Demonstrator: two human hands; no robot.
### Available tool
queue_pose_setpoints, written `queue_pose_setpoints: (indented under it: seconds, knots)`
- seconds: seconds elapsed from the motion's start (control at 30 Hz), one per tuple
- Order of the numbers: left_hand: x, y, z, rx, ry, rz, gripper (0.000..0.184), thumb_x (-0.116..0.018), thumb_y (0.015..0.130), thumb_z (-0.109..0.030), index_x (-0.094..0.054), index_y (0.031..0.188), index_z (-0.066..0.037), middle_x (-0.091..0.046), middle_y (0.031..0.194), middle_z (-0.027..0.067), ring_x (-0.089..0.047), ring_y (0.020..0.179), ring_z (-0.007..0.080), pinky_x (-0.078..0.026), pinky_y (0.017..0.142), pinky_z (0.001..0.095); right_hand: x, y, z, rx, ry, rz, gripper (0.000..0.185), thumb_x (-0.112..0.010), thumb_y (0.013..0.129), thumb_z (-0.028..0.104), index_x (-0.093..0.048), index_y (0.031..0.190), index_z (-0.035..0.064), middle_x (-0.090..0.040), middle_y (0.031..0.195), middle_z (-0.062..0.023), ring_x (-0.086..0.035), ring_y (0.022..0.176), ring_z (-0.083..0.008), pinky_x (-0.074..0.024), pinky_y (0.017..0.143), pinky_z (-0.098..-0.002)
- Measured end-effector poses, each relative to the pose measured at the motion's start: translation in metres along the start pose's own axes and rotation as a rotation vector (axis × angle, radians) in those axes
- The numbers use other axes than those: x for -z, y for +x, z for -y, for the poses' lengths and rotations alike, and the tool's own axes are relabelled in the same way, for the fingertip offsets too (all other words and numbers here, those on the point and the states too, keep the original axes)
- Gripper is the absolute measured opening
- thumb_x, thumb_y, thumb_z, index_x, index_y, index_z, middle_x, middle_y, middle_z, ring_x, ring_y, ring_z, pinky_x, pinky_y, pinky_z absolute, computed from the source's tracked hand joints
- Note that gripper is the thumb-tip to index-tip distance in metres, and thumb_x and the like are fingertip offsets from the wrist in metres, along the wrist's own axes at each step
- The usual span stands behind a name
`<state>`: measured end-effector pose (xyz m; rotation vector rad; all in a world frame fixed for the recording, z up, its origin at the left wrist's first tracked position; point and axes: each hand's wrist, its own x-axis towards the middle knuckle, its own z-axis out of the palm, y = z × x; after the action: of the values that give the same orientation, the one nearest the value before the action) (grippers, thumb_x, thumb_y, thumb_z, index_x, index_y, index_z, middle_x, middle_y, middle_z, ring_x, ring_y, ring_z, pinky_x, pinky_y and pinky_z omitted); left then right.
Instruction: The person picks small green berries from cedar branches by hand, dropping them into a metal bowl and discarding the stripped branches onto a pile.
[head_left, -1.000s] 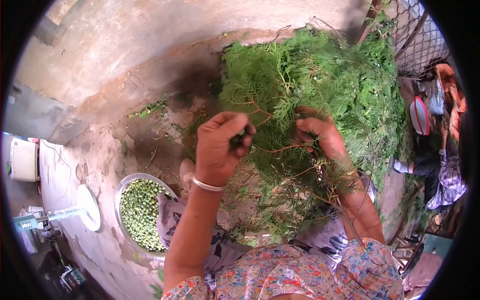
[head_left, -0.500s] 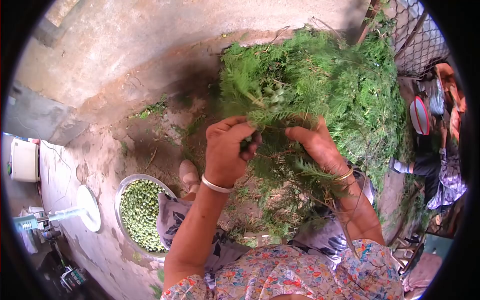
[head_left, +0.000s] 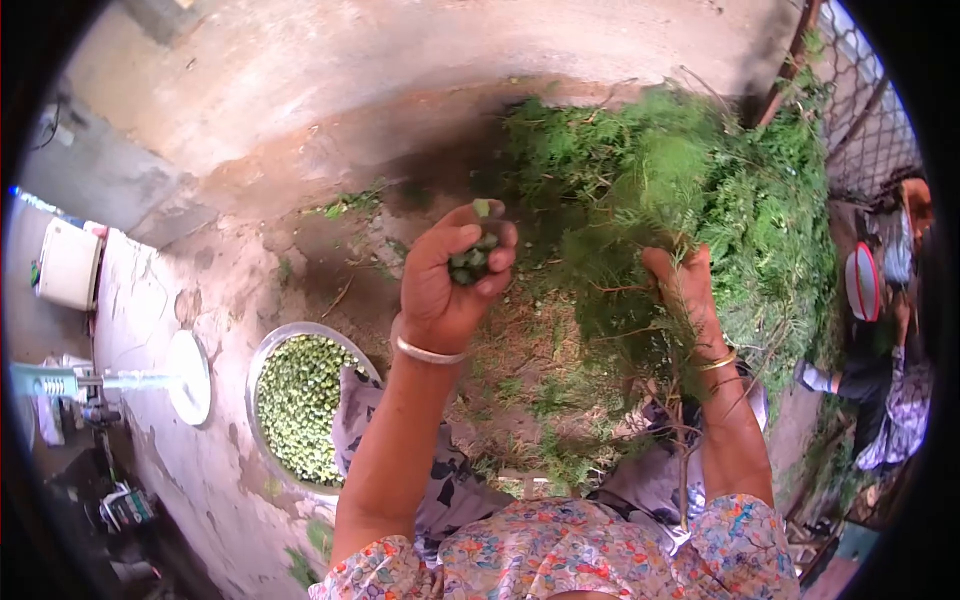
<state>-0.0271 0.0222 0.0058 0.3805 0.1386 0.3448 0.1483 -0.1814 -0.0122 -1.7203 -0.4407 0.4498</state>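
My left hand (head_left: 447,275) is curled around several small green cones (head_left: 472,262), one of them pinched near the fingertips (head_left: 482,208). It is held up over the bare ground, apart from the branch. My right hand (head_left: 690,285) grips a leafy evergreen branch (head_left: 610,300), its thin woody stem running down along my forearm toward my lap. Feathery green sprays on the branch are blurred at the top. To the left of my leg, a round metal basin (head_left: 256,440) holds a heap of similar green cones (head_left: 305,405).
A large pile of cut evergreen branches (head_left: 770,215) lies ahead right, by a wire mesh fence (head_left: 870,120). On the left stand a fan-like pale disc (head_left: 188,378) and a white box (head_left: 68,262). Another person's leg (head_left: 850,378) shows at far right.
My left hand has come away from the branch with the cones in it. My right hand has moved right with the branch, and the view has shifted slightly.
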Motion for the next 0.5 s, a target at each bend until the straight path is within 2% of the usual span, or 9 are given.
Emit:
queue_pose_setpoints:
  seconds: [0.03,0.13,0.2,0.23,0.27,0.33,0.4,0.5]
  knots:
    - [0.002,0.0,-0.001,-0.019,-0.019,-0.015,0.02,-0.055,0.088,-0.012,-0.059,0.103,-0.001,-0.057,0.094,0.0209,-0.053,0.07,0.0217,-0.043,0.046,0.0264,-0.002,-0.001,0.004,-0.002,0.01,-0.016,0.005,-0.06,0.079,0.006,-0.062,0.083,0.003,-0.054,0.063,0.0033,-0.043,0.051,-0.006,-0.0329,0.044,-0.0251]
    - [0.012,-0.004,-0.014,-0.082,-0.067,-0.025,0.019,-0.057,0.087,-0.015,-0.059,0.099,-0.001,-0.057,0.095,0.0214,-0.053,0.07,0.0217,-0.043,0.047,0.0264,-0.002,-0.001,0.005,0.015,-0.018,-0.008,0.003,-0.061,0.08,0.01,-0.061,0.081,0.0066,-0.05,0.056,0.0049,-0.04,0.044,-0.0059,-0.0287,0.04,-0.0246]
    - [0.01,-0.021,-0.039,-0.161,-0.022,-0.067,0.022,-0.058,0.083,-0.017,-0.057,0.095,0.001,-0.06,0.091,0.0179,-0.053,0.068,0.019,-0.04,0.046,0.0241,-0.006,0.0,-0.001,0.029,0.005,-0.01,0.003,-0.062,0.079,0.01,-0.062,0.077,0.0077,-0.05,0.055,0.0054,-0.039,0.042,-0.0055,-0.0282,0.039,-0.0248]
    - [0.008,-0.032,-0.054,-0.217,0.045,-0.058,0.021,-0.058,0.083,-0.017,-0.058,0.094,0.001,-0.061,0.09,0.0177,-0.053,0.068,0.0189,-0.04,0.046,0.0239,-0.01,-0.001,-0.001,0.093,0.009,-0.004,0.004,-0.062,0.079,0.009,-0.062,0.075,0.0073,-0.052,0.057,0.006,-0.04,0.044,-0.0045,-0.0288,0.04,-0.0243]
    - [0.006,-0.041,-0.066,-0.263,0.104,-0.049,0.02,-0.058,0.083,-0.016,-0.058,0.093,0.001,-0.061,0.088,0.0176,-0.053,0.067,0.0187,-0.04,0.046,0.0237,-0.002,-0.008,0.01,0.055,-0.113,0.1,0.004,-0.062,0.079,0.008,-0.063,0.079,0.0048,-0.056,0.064,0.0049,-0.045,0.051,-0.0052,-0.0339,0.045,-0.0234]
    - [0.008,-0.07,-0.098,-0.329,0.14,-0.06,0.019,-0.058,0.082,-0.015,-0.059,0.091,0.001,-0.062,0.084,0.0165,-0.053,0.066,0.0179,-0.04,0.047,0.0242,-0.002,-0.007,-0.008,0.148,-0.053,0.119,0.01,-0.062,0.079,0.008,-0.064,0.087,0.0023,-0.06,0.073,0.0022,-0.05,0.059,-0.007,-0.0392,0.053,-0.0234]
    - [0.009,-0.11,-0.127,-0.483,0.314,-0.231,0.019,-0.058,0.081,-0.012,-0.059,0.092,0.003,-0.064,0.085,0.0168,-0.056,0.067,0.0192,-0.043,0.05,0.0272,-0.009,-0.019,-0.008,0.101,-0.004,0.106,0.013,-0.062,0.079,0.008,-0.063,0.09,0.0016,-0.061,0.077,0.0011,-0.051,0.061,-0.0079,-0.0405,0.055,-0.0238]
    - [0.044,-0.173,-0.152,-0.702,0.639,-0.656,0.024,-0.059,0.08,-0.009,-0.059,0.097,0.008,-0.065,0.087,0.0176,-0.061,0.068,0.0231,-0.048,0.058,0.0313,-0.005,-0.027,-0.017,0.034,-0.022,0.102,0.017,-0.062,0.078,0.009,-0.063,0.094,0.0012,-0.061,0.082,-0.0001,-0.051,0.062,-0.0088,-0.0418,0.057,-0.0242]
